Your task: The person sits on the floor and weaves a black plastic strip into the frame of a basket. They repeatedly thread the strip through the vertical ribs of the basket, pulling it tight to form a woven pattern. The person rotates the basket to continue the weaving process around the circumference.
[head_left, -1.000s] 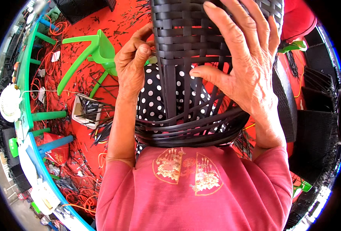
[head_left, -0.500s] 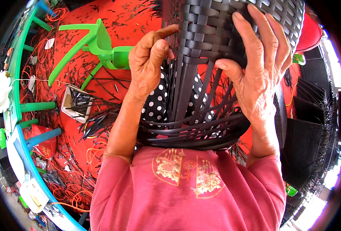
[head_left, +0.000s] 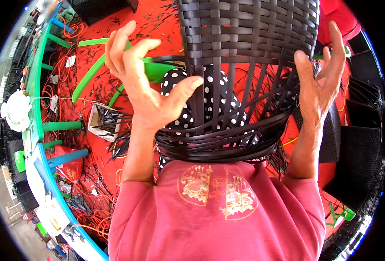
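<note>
A black piece woven from flat plastic strips [head_left: 251,32] stands upright before me, its upper part tightly woven. Below the weave, bare upright strips run down to a bundle of loose black strips [head_left: 218,150] lying curved across my lap. My left hand [head_left: 146,95] is raised off the left edge of the weave, fingers spread and thumb pointing toward the uprights. Beside the right edge is my right hand [head_left: 318,87], fingers stretched up and thumb apart. Neither hand holds anything. Whether the right thumb touches the woven edge cannot be made out.
A green plastic chair [head_left: 153,69] is partly hidden behind my left hand. Strips fill a white bin [head_left: 99,124] on the red floor [head_left: 151,19], where scraps and orange cords lie. A white fan [head_left: 16,111] sits by the left table. Black woven pieces [head_left: 353,161] stand at right.
Both hands have come away from the weave: the left moved left and spread its fingers, the right moved outward to the right edge. The woven piece has shifted left in view and shows more uprights.
</note>
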`<control>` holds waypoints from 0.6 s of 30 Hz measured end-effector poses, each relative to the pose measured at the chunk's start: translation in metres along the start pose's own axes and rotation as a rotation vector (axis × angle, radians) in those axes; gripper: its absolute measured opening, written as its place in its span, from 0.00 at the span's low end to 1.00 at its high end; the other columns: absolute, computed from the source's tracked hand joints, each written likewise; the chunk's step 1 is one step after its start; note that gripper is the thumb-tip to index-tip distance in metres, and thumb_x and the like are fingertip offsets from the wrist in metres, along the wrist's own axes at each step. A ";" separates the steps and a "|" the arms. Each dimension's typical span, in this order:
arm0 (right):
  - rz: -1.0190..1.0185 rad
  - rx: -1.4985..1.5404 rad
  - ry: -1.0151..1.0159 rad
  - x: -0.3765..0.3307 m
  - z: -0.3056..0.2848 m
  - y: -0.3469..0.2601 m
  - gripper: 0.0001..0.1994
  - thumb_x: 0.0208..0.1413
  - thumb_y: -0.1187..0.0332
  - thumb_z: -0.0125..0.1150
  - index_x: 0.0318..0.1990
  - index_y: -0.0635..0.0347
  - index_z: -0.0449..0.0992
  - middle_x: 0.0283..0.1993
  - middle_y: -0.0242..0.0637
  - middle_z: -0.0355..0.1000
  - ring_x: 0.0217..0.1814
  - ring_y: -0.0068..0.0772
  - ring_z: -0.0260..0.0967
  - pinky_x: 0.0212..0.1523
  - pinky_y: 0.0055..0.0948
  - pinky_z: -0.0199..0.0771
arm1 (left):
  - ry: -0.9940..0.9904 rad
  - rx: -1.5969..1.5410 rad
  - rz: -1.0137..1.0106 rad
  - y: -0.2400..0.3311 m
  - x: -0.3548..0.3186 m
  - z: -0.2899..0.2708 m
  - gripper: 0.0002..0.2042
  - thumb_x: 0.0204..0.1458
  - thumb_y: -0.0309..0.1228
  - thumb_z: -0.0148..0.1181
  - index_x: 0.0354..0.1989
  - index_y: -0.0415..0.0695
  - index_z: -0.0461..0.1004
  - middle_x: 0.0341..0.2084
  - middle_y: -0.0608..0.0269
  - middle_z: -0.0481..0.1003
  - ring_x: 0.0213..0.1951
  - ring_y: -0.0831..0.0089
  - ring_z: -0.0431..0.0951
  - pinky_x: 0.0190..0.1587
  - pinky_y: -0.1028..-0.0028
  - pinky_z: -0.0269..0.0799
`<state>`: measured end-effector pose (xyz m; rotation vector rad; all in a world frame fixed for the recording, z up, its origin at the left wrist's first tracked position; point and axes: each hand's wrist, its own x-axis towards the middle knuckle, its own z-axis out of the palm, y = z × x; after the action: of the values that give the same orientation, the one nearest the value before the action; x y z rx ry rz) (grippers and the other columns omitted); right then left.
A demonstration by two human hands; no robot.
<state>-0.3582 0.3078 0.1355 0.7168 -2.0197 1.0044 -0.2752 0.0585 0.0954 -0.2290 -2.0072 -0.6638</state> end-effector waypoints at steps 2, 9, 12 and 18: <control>0.148 0.102 -0.011 -0.009 0.001 0.007 0.36 0.54 0.60 0.64 0.66 0.65 0.54 0.67 0.47 0.55 0.69 0.41 0.52 0.67 0.42 0.50 | -0.038 0.089 0.037 0.007 0.004 0.001 0.32 0.40 0.40 0.72 0.52 0.40 0.63 0.57 0.47 0.61 0.60 0.56 0.60 0.62 0.61 0.53; 0.325 0.578 -0.028 -0.010 0.002 0.017 0.27 0.60 0.71 0.53 0.66 0.66 0.54 0.67 0.49 0.55 0.70 0.40 0.52 0.67 0.34 0.51 | 0.039 -0.398 -0.376 0.012 -0.007 0.027 0.31 0.42 0.29 0.70 0.54 0.36 0.61 0.54 0.49 0.62 0.57 0.60 0.62 0.60 0.65 0.55; 0.489 0.926 0.118 -0.011 -0.015 0.032 0.22 0.63 0.69 0.49 0.63 0.65 0.61 0.64 0.47 0.61 0.66 0.37 0.58 0.63 0.34 0.57 | 0.165 -0.218 -0.064 0.023 0.000 0.022 0.25 0.46 0.27 0.67 0.51 0.35 0.63 0.53 0.49 0.64 0.56 0.58 0.64 0.59 0.63 0.57; 0.634 0.959 0.129 -0.048 -0.029 0.055 0.09 0.59 0.73 0.56 0.45 0.65 0.77 0.43 0.37 0.77 0.44 0.26 0.74 0.52 0.26 0.70 | -0.305 -0.200 0.173 0.090 0.004 0.017 0.09 0.48 0.20 0.63 0.36 0.33 0.71 0.31 0.51 0.76 0.33 0.58 0.78 0.36 0.66 0.75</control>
<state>-0.3610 0.3684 0.0852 0.4241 -1.5910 2.3893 -0.2525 0.1421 0.1249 -0.6502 -2.1770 -0.7544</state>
